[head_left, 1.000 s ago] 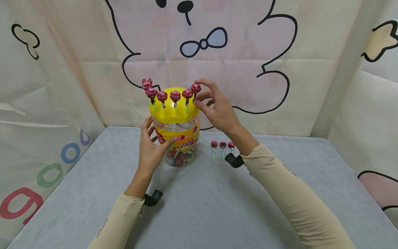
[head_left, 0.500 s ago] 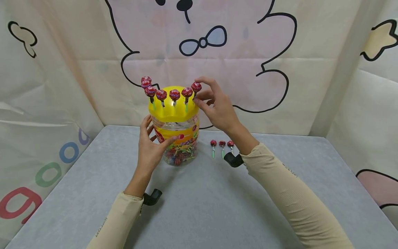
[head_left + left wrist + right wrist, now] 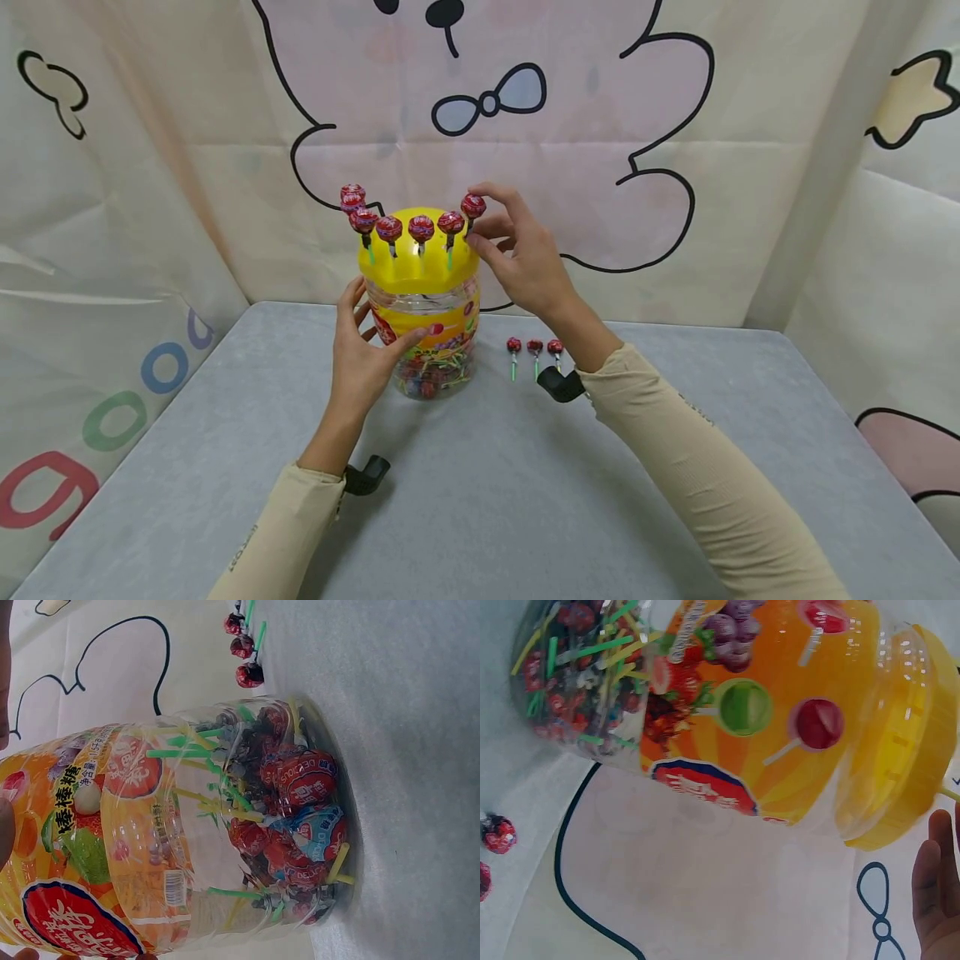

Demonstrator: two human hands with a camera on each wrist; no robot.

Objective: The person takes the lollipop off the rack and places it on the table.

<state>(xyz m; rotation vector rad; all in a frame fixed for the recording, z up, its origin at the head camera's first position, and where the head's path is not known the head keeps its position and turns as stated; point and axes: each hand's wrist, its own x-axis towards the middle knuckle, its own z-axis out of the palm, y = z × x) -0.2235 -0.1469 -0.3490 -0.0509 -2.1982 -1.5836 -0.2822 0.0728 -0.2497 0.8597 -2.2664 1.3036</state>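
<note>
A clear plastic jar [image 3: 459,329] with a yellow lid [image 3: 420,280] stands on the table, lollipops and green and yellow sticks filling its bottom. Several red-wrapped lollipops [image 3: 422,227] rise upright from the lid in a curved row. My left hand [image 3: 363,358] holds the jar's left side, thumb across the front label. At the lid's right edge, my right hand [image 3: 534,262] pinches a red lollipop [image 3: 473,206], index finger at its head and thumb low by its stick. In the right wrist view the lid [image 3: 907,742] shows close beside the fingers [image 3: 928,881].
Three red lollipops [image 3: 535,346] lie in a row on the grey table [image 3: 480,500], right of the jar and near the right wrist's black camera mount [image 3: 561,384]. Behind the table hangs a printed cloth [image 3: 600,192].
My right fingers and the lollipop they pinch have risen very slightly by the lid. The left hand keeps its hold on the jar; the head view has shifted a little.
</note>
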